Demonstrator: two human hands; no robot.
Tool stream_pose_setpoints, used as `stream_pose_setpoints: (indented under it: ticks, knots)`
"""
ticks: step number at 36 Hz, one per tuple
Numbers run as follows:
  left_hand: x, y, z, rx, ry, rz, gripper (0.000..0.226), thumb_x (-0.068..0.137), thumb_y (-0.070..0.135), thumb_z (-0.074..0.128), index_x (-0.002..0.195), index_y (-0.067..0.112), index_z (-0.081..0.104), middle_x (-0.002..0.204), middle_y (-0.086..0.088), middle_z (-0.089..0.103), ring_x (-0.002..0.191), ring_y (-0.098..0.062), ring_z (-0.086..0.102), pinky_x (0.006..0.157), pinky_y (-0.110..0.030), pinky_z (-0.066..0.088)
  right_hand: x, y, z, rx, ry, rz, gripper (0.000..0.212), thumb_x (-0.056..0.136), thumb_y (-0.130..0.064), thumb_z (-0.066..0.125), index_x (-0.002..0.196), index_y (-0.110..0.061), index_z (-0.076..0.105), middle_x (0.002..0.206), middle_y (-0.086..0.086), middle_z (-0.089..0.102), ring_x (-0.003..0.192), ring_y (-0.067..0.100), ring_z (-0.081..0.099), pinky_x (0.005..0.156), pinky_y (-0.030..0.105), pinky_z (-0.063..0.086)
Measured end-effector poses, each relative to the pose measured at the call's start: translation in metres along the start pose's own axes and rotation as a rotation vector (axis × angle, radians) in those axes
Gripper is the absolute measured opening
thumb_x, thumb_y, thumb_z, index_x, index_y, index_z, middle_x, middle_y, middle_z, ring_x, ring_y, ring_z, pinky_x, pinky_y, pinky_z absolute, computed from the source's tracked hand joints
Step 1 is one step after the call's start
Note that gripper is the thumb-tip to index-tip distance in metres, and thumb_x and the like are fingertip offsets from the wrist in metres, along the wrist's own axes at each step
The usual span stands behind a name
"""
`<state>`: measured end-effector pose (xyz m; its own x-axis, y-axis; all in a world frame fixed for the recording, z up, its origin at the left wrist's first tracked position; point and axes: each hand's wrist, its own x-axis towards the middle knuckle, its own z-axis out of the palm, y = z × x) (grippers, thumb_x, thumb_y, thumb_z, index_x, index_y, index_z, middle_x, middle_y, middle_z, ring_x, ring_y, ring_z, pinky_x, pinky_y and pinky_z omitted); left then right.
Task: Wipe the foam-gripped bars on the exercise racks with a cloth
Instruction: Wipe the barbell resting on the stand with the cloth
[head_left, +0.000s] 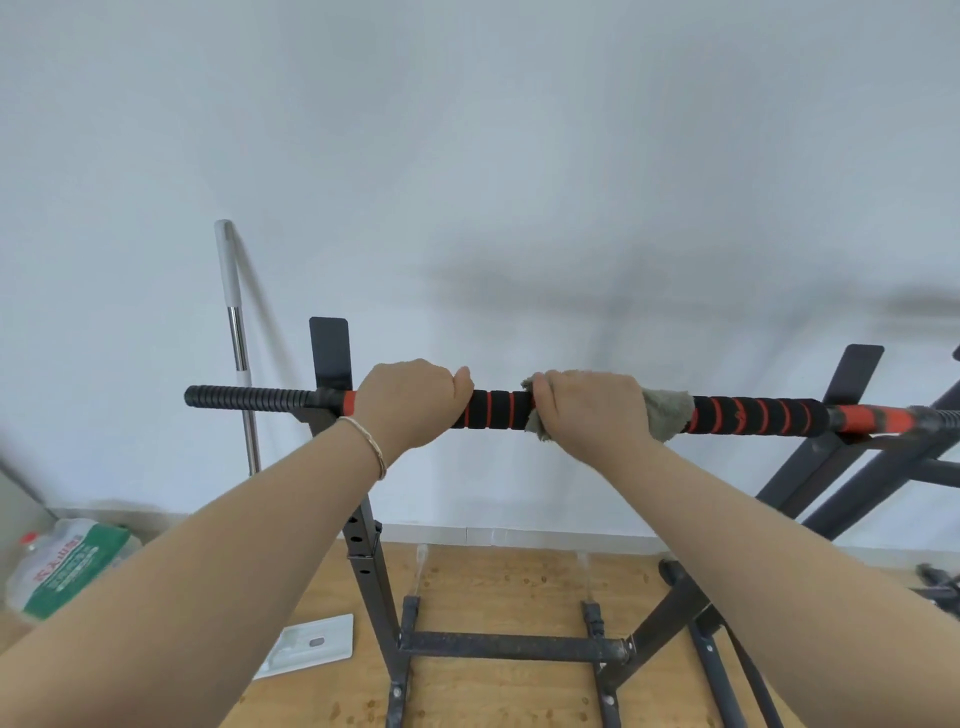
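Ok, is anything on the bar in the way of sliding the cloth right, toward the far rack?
Nothing visible: the foam between the cloth and the right rack is bare. The left hand grips the bar on the other side.

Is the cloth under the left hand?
No, the right hand holds the cloth on the bar; the left hand grips it bare.

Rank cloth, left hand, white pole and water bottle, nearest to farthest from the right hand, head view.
1. Cloth, under the right hand on the bar.
2. Left hand, leftward along the bar.
3. White pole, against the wall, further left.
4. Water bottle, floor, far left.
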<state>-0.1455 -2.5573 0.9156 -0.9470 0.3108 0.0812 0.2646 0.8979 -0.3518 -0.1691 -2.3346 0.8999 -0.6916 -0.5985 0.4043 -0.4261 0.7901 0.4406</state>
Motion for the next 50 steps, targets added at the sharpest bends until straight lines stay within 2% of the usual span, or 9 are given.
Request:
stream_pose_setpoints:
  ticks: [7,13,17,20,25,32,37,42,50]
  knots:
    - [-0.012,0.008,0.007,-0.057,0.111,-0.06,0.019,0.088,0.018,0.053,0.087,0.019,0.034,0.054,0.003,0.031,0.051,-0.022,0.047,0.049,-0.023,0.033,0.043,0.016,-0.015,0.53,-0.56,0.155,0.036,0.1,-0.033,0.031,0.081,-0.012,0.055,0.079,0.004,0.059,0.071,0.021,0.055,0.062,0.033,0.041]
    - [0.013,-0.019,-0.019,-0.714,-0.433,-0.285,0.041,0.094,0.031,0.027,0.079,0.011,0.059,0.063,-0.001,0.071,0.064,-0.022,0.068,0.074,-0.033,0.05,0.004,-0.006,0.001,0.08,-0.04,0.056,0.014,0.08,-0.022,0.07,0.078,-0.017,0.058,0.052,-0.004,0.044,0.041,0.022,0.041,0.044,0.02,0.02]
    - [0.012,-0.015,-0.02,-0.611,-0.454,-0.226,0.045,0.092,0.034,0.026,0.075,0.01,0.059,0.061,-0.005,0.069,0.052,-0.023,0.062,0.077,-0.035,0.054,-0.011,-0.016,0.005,0.286,0.265,0.191,0.038,0.098,-0.034,0.045,0.063,-0.019,0.048,0.052,-0.003,0.045,0.044,0.022,0.039,0.047,0.029,0.028]
    - [0.004,-0.008,-0.013,-0.135,-0.235,-0.063,0.006,0.091,0.012,0.043,0.093,0.015,0.039,0.069,-0.002,0.053,0.063,-0.024,0.053,0.062,-0.032,0.046,-0.009,-0.013,0.009,0.242,0.258,0.191,0.038,0.1,-0.033,0.039,0.066,-0.019,0.051,0.055,-0.003,0.046,0.047,0.022,0.039,0.048,0.029,0.028]
    - [-0.003,0.001,0.003,0.005,0.052,-0.044,0.029,0.091,0.012,0.045,0.119,0.017,0.039,0.063,0.001,0.034,0.062,-0.024,0.048,0.058,-0.028,0.041,0.002,-0.006,0.006,0.089,0.074,0.075,0.014,0.075,-0.023,0.071,0.077,-0.016,0.059,0.054,-0.003,0.045,0.043,0.02,0.036,0.046,0.022,0.023]
    - [-0.011,0.004,0.012,-0.067,0.318,-0.103,0.049,0.063,0.009,0.075,0.062,0.015,0.027,0.039,0.004,0.024,0.032,-0.015,0.022,0.045,-0.017,0.027,0.047,0.013,-0.014,0.247,-0.42,-0.111,0.028,0.101,-0.028,0.033,0.084,-0.012,0.047,0.08,0.001,0.05,0.081,0.024,0.053,0.068,0.034,0.04]
    - [-0.007,0.004,0.014,0.034,0.169,-0.09,0.017,0.08,0.01,0.053,0.081,0.016,0.037,0.053,0.003,0.032,0.05,-0.021,0.044,0.053,-0.024,0.037,0.02,-0.016,-0.001,0.158,-0.059,0.05,0.007,0.08,-0.016,0.064,0.084,-0.014,0.058,0.058,-0.003,0.037,0.048,0.022,0.036,0.045,0.023,0.02]
    - [0.004,-0.007,0.001,-0.027,-0.033,-0.043,0.02,0.085,0.007,0.051,0.088,0.019,0.035,0.065,0.003,0.044,0.066,-0.023,0.052,0.058,-0.029,0.041,0.005,-0.028,0.019,0.307,0.314,0.133,0.048,0.107,-0.037,0.029,0.075,-0.017,0.059,0.061,-0.004,0.052,0.053,0.021,0.045,0.052,0.032,0.03]
    - [0.016,-0.019,-0.003,-0.023,-0.175,0.036,0.009,0.09,0.011,0.044,0.098,0.012,0.039,0.066,-0.001,0.047,0.062,-0.025,0.052,0.056,-0.03,0.04,0.018,-0.026,0.019,0.129,0.168,0.134,0.031,0.099,-0.027,0.04,0.078,-0.02,0.062,0.054,-0.006,0.046,0.044,0.021,0.034,0.045,0.026,0.022]
